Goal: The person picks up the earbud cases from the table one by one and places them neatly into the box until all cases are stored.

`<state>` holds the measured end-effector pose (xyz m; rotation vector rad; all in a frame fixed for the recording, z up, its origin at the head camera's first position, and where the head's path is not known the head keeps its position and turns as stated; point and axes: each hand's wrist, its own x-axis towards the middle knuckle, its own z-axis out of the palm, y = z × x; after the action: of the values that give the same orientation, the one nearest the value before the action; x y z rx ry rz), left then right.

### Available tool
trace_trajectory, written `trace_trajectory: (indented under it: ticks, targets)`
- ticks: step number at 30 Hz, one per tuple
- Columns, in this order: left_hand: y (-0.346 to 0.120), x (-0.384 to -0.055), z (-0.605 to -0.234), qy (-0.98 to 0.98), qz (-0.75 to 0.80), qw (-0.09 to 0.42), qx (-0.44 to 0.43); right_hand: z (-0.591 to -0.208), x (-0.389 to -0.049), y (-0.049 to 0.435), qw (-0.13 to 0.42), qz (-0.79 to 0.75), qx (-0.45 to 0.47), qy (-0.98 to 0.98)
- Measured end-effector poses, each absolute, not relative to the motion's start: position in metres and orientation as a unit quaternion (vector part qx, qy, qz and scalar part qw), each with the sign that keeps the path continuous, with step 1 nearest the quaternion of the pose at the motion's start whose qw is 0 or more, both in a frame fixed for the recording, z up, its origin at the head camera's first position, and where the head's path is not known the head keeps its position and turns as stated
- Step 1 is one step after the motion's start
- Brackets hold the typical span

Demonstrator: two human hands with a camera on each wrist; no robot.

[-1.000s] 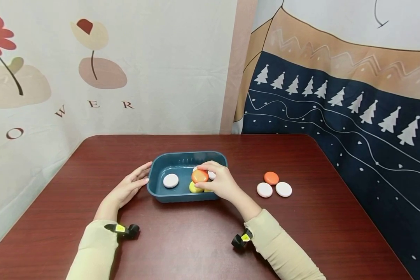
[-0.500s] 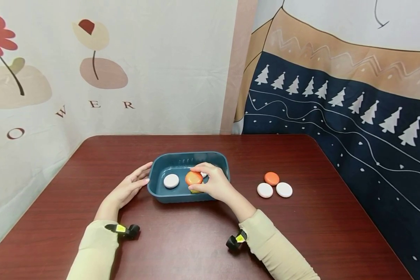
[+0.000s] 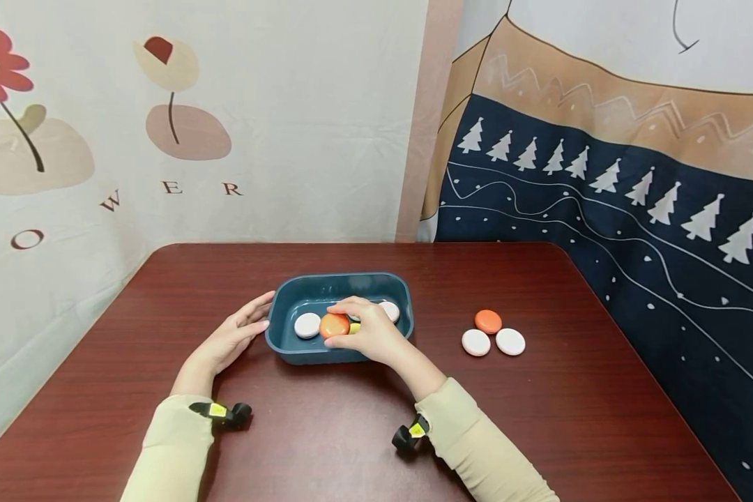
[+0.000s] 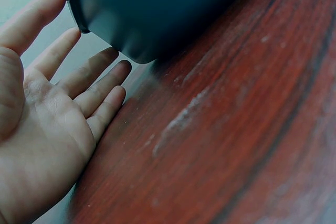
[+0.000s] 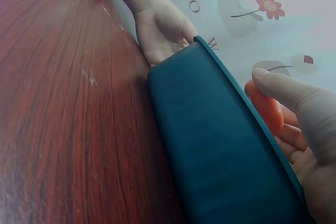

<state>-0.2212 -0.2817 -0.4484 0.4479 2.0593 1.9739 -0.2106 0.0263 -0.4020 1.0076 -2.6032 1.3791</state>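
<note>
Inside the blue-green rectangular box, my right hand pinches a glossy orange disc between thumb and fingers. The right wrist view shows the same orange disc at the level of the box's rim, with the thumb on its near side. In the box, a white disc lies just left of the held one. A yellow disc is partly covered by my right hand, and a second white disc lies at the right end. My left hand rests its extended fingers against the box's left end.
On the reddish-brown wooden table, right of the box, sit another orange disc and two white discs, a left one and a right one. Printed curtains hang behind the table.
My right hand has moved left inside the box with the orange disc, coming close to the left white disc. The white disc at the right end is uncovered. My left hand stays in place.
</note>
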Motion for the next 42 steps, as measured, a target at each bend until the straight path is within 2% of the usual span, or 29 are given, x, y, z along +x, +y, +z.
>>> trace_trajectory:
  ticks: [11,42]
  targets:
    - [-0.2817,-0.2205,-0.4495,0.707,0.678,0.126,0.156,-0.4014,-0.2094,0.0234,0.013,0.436,0.329,-0.838]
    - [-0.2808,-0.2193,-0.4466,0.711,0.675,0.126,0.151,-0.3949,-0.2085,0.0311,-0.034,0.436,0.321,-0.84]
